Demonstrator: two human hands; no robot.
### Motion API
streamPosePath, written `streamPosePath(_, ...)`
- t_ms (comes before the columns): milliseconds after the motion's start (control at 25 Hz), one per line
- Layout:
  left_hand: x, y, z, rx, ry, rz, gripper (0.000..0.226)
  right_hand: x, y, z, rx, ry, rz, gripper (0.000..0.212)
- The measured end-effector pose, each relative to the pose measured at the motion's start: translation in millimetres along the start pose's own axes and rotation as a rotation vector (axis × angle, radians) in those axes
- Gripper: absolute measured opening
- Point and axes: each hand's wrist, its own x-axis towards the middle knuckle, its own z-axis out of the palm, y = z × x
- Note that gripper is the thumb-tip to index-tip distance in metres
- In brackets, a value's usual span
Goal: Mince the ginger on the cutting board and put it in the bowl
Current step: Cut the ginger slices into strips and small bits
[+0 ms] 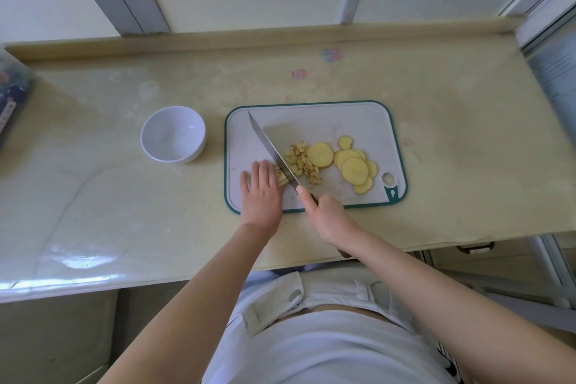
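Note:
A white cutting board (358,121) with a teal rim lies on the counter. On it are several round ginger slices (353,168) at the right and a heap of small ginger cubes (302,162) in the middle. My left hand (260,188) presses flat on a small stack of ginger (282,179) at the board's near left. My right hand (328,217) grips the handle of a long knife (269,150), forefinger along the spine. The blade rests against the stack, its tip pointing far left. A white bowl (173,134), with nothing in it, stands left of the board.
The beige counter (452,150) ends in a raised lip at the back, under a window. A printed box (12,97) sits at the far left edge. A drawer handle (475,248) shows below the counter at the right.

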Motion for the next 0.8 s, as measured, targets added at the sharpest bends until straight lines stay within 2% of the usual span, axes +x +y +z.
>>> streamPosePath(200,0.9,-0.1,0.3,-0.077,0.014,0.012,0.056,3.9,6.9,-12.5,0.161,-0.073,0.005,0.057)
streamPosePath(400,4.5,5.2,3.1,-0.367,0.047,0.007,0.054,3.2,8.9,-17.9,0.210,-0.051,0.007,0.055)
streamPosePath(640,3.9,6.4,2.3,-0.394,0.057,0.003,0.054,0.5,4.3,-21.4,0.231,-0.053,0.009,0.054)
streamPosePath(800,0.8,1.7,-4.6,-0.416,0.064,0.024,0.063,-7.1,-3.5,-26.8,0.278,-0.071,0.007,0.052)
